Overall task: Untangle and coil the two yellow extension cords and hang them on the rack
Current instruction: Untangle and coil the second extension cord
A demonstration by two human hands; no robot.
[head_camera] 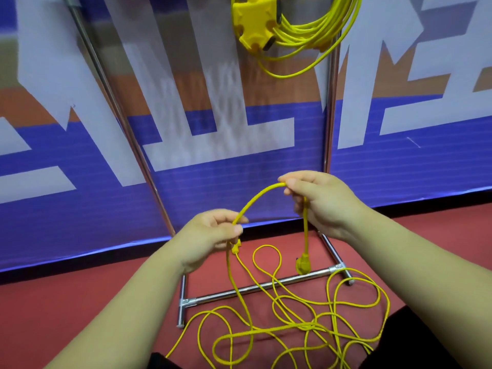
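A coiled yellow extension cord [306, 33] with its yellow socket block [253, 22] hangs at the top of the metal rack [330, 107]. A second yellow cord [292, 315] lies in loose tangled loops on the red floor around the rack's base. My left hand [213, 235] pinches this cord at chest height. My right hand [319, 201] grips it a short way along, so the cord arches between the two hands. Its yellow plug [303, 263] dangles below my right hand.
The rack's base bars [253, 288] lie on the red floor under the loose loops. Two chrome uprights rise in front of a blue, white and orange banner [186, 129]. Dark clothing shows at the bottom edge.
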